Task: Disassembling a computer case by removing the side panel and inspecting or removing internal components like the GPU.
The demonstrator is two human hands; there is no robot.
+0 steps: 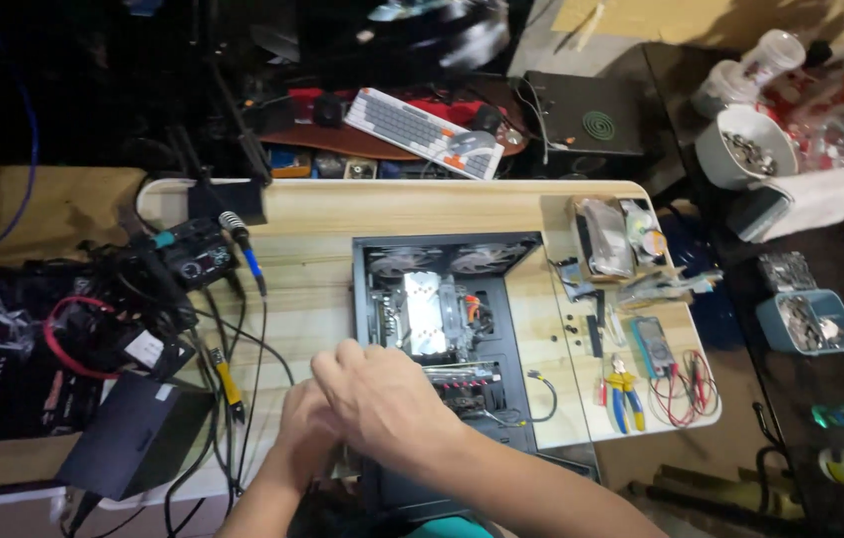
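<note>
Head view, lower centre: your right hand (377,399) overlaps your left hand (307,428) at the open computer case (442,299) edge; grips cannot be told.

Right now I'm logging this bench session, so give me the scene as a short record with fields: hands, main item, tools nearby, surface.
hands: right hand laid over left hand, both at the near left edge of the case; what they grip is hidden
main item: open black computer case lying flat, silver cooler inside
tools nearby: yellow-and-blue-handled pliers and a grey multimeter with red leads, right of the case
left side: black box-shaped power supply, tangled cables
surface: pale wooden table
</note>
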